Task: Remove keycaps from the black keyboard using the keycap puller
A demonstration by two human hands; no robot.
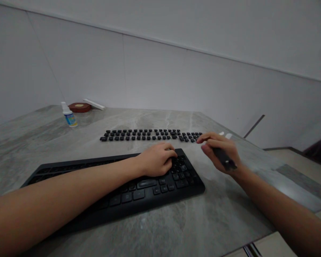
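Observation:
A black keyboard [139,205] lies aslant on the grey marbled table. My left hand [157,159] rests on its right part, fingers curled down by the number pad; whatever lies under the fingertips is hidden. To the right, my right hand [220,150] is raised above the tabletop, somewhat blurred. A dark stick-like tool [224,159] is tucked in its palm, the working end out of sight. Its thumb and forefinger reach toward the right end of the loose keycaps [139,135], black pieces set out in rows behind the keyboard.
A small white spray bottle [70,116] with a blue label stands at the back left. Behind it are a reddish-brown case [79,107] and a white flat strip [94,104]. A pale wall [155,71] closes off the far side. The table's edge runs along the right.

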